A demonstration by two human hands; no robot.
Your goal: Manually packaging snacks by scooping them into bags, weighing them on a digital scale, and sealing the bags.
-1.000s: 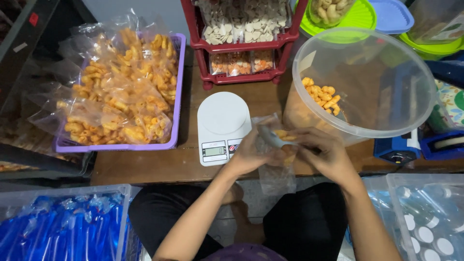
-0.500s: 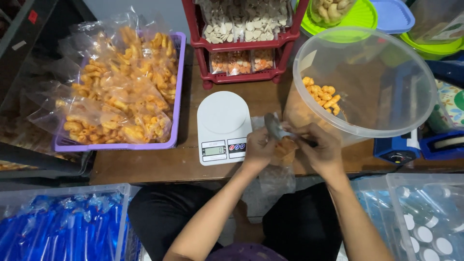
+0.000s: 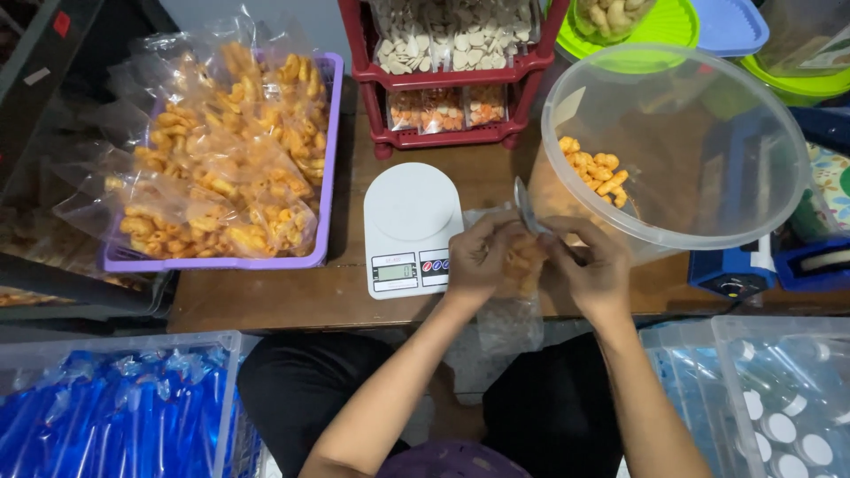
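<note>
Nearest the camera, both forearms rise from the lap and meet just in front of the white kitchen scale (image 3: 409,228), off its right front corner. The left hand (image 3: 482,258) and right hand (image 3: 591,268) face each other, fingers curled and pinching the top of a small clear bag (image 3: 512,299); neither hand is spread flat. The bag hangs between them, its long axis running straight down toward the table edge, its lower part loose and crumpled below the hands. Orange snack pieces show inside it, close to the fingers.

Both hands grip the bag's mouth, so neither is clearly nearer; the left sits on the side toward the scale, the right on the side away from it. A thin grey piece, perhaps the bag's folded rim or a spoon handle (image 3: 528,205), sticks up between the fingertips; which it is cannot be told.

Right of the scale and just behind the right hand, a large clear tub (image 3: 735,221) leans over, with a small heap of the same orange snacks (image 3: 598,170) at its low side. Left of the scale sits a purple tray (image 3: 329,150) piled with filled bags (image 3: 221,168). Beyond the scale stands a red rack (image 3: 460,71) of packets.
</note>
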